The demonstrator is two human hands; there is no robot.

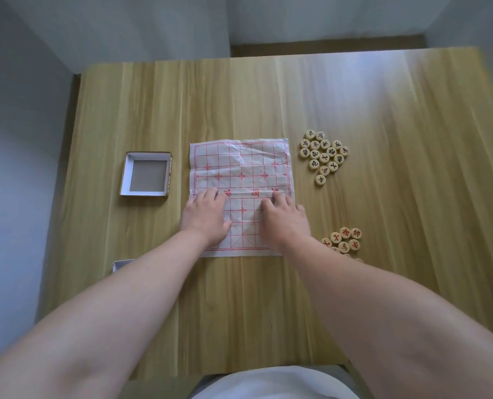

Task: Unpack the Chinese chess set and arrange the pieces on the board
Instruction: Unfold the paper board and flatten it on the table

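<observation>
hands: left hand (206,216) and right hand (285,218) lie flat, palms down, fingers spread, gripping nothing, on the paper board (241,168)
board: creased, mid-table (239,298)
black pieces (324,155): clustered right of board
red pieces (344,240): near right wrist
box (146,174): open, left of board

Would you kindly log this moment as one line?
both hands flat on paper board | black pieces, red pieces right, unplaced | box empty

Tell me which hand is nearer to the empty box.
Left. The left hand lies flat on the paper board, just right of the empty box; the right hand rests farther right, near the red pieces.
</observation>
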